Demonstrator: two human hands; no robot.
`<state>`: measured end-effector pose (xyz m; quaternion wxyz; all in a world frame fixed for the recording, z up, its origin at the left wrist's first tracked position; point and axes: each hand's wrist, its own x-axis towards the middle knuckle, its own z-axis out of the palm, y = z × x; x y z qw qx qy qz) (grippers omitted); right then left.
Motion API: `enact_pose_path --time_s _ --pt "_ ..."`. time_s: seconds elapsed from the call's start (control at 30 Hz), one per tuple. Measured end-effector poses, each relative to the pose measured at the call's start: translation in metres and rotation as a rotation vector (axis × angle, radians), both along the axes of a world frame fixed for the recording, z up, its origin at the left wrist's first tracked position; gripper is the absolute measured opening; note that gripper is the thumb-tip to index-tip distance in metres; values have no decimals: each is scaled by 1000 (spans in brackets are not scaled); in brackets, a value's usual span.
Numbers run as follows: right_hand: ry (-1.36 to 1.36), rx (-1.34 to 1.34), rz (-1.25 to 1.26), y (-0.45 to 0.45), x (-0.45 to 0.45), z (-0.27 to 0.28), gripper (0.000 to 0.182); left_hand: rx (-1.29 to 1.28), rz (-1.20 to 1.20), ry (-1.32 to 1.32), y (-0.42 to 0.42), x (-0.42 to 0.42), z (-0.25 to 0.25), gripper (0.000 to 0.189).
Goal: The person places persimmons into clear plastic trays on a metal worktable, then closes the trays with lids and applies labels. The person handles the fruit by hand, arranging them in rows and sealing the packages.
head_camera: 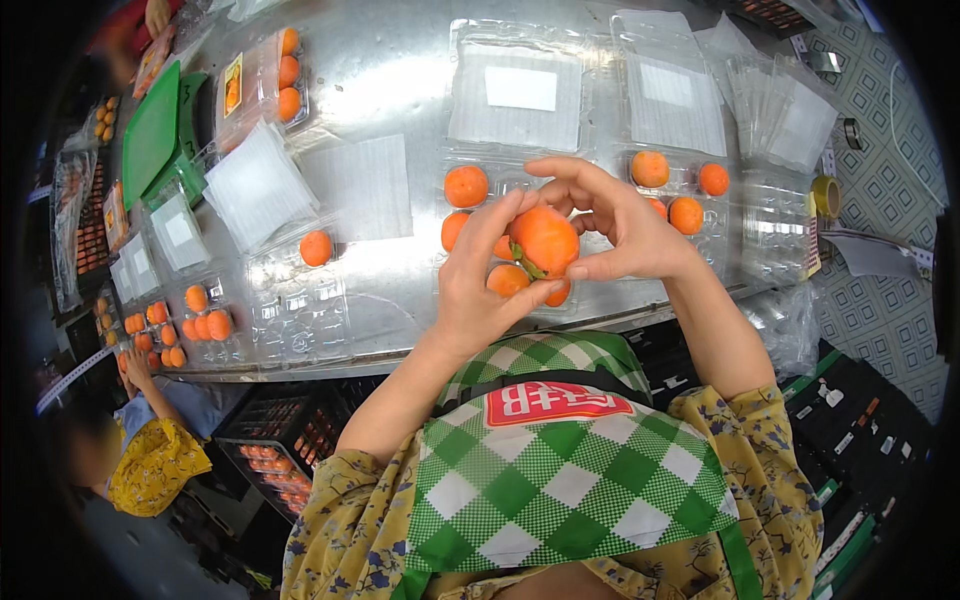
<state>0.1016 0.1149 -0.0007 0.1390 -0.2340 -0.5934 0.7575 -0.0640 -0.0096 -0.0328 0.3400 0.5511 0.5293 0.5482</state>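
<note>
Between both hands I hold an orange persimmon with a green leafy calyx, above a clear plastic fruit tray. The fingers and thumb of my left hand curve around its left side. My right hand cups it from the right, its thumb at the lower edge. Under my hands, several persimmons sit in the tray's hollows, among them one at the upper left and one at the front; my hands partly hide others. The tray's lid lies folded back, with a white label on it.
Right of my hands is another clear tray with several persimmons. To the left are a tray holding one persimmon, white foam sheets and a green lid. A co-worker stands far left, near a black crate of fruit. Tape lies at right.
</note>
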Motion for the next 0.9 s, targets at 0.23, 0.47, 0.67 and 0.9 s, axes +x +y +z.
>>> enact_pose_path --time_s 0.23,0.47,0.67,0.9 --pt "-103 95 -55 4 10 7 79 -146 38 -641 0 13 13 74" --pt "-122 729 51 -9 8 15 75 -734 -87 -1300 2 8 8 44" --pt "-119 666 27 -15 9 10 69 -816 -189 -1206 4 14 6 67" --pt "37 -450 -131 -10 38 -13 47 -778 -128 -1011 3 11 14 54"
